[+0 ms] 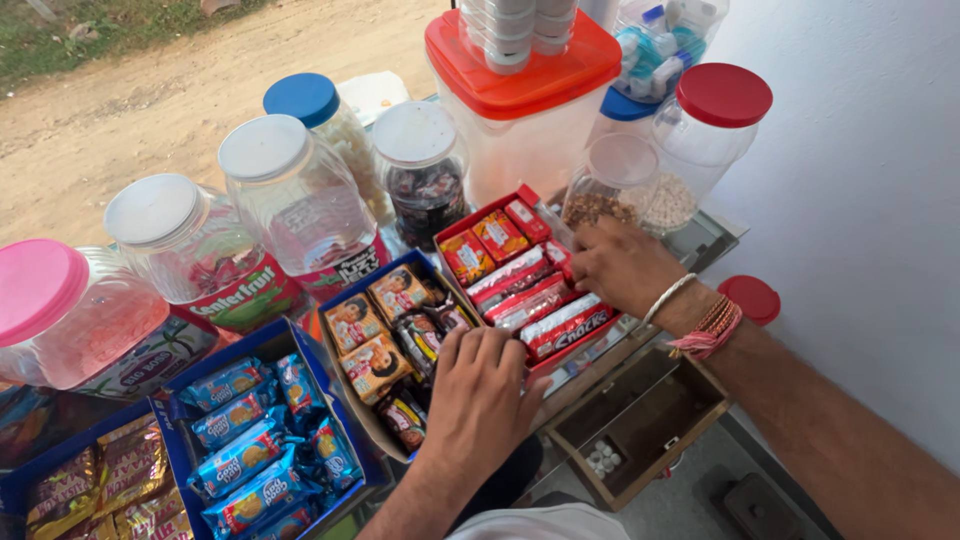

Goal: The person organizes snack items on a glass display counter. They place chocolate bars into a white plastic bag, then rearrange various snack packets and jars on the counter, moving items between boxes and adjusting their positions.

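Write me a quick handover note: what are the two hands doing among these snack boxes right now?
Left hand: palm down on the near edge of the middle box of snack packets, holding nothing visible.
Right hand: fingers at the far end of the red box of biscuit packs; grip hidden.
Packets lie in rows in both boxes. The blue box of blue packs on the left is untouched. Whether anything is left to arrange cannot be told.

The fingertips of the left hand [478, 398] are hidden among the packets in the blue tray [352, 292]. The fingers of the right hand [622, 266] are covered by the hand's own back at the red tray [527, 196]. At nine o'clock, the pink-lidded jar [60, 310] is cut off by the edge. At twelve o'clock, the stacked white tubs [515, 30] are cropped. Small white objects in the wooden drawer [640, 420] cannot be identified.
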